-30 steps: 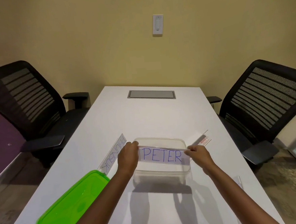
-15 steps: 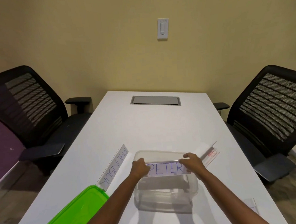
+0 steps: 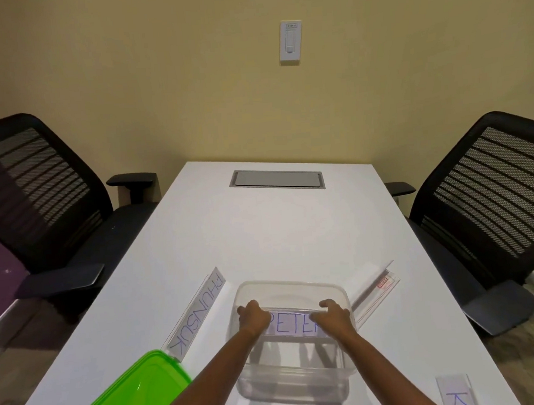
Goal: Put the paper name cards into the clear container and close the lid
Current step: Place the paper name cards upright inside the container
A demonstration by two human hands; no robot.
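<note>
Now | left hand (image 3: 253, 317), right hand (image 3: 332, 314): fingers pinch paper PETER card (image 3: 295, 326) | inside clear plastic container (image 3: 292, 283)

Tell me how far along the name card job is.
Nothing is finished yet. The left hand and right hand hold the PETER card inside the clear container. The PHUNSUK card, the card to the right and the K card lie on the table, and the green lid is off.
</note>
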